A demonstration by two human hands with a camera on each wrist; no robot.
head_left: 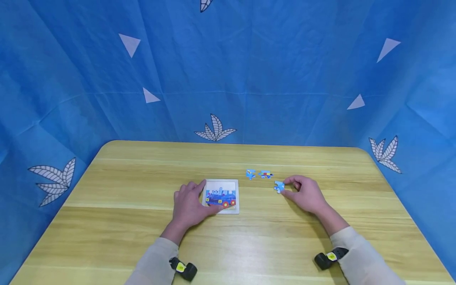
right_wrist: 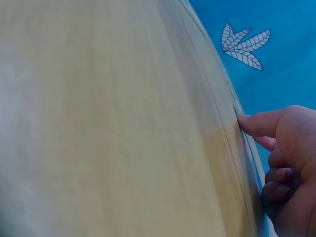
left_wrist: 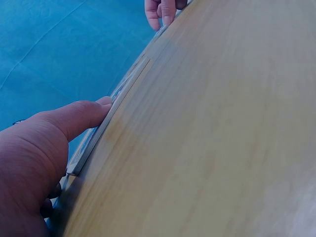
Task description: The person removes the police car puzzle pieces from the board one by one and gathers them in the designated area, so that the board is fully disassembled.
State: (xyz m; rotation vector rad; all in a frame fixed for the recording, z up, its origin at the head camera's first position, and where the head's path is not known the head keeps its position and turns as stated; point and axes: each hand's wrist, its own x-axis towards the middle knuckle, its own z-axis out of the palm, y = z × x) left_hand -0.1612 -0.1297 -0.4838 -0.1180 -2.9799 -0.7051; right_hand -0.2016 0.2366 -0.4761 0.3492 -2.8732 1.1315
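Observation:
A square jigsaw puzzle tray (head_left: 237,198) with a pale border lies on the table, its picture of a blue vehicle with red wheels partly filled in. Across the tray's left side rests my left hand (head_left: 190,204); its straight thumb presses on the lower edge and its index finger touches the upper left corner. Thumb and index finger of my right hand (head_left: 306,194) pinch a light blue puzzle piece (head_left: 279,187) at or just above the tabletop. In the right wrist view, the right hand (right_wrist: 291,158) shows its other fingers curled, while the piece is hard to make out.
Behind the hands lie two loose pieces: a blue one (head_left: 250,174) and a multicoloured one (head_left: 265,174). The wooden table (head_left: 142,174) has rounded far corners. Blue cloth (head_left: 249,71) with leaf and triangle prints hangs around its back and sides.

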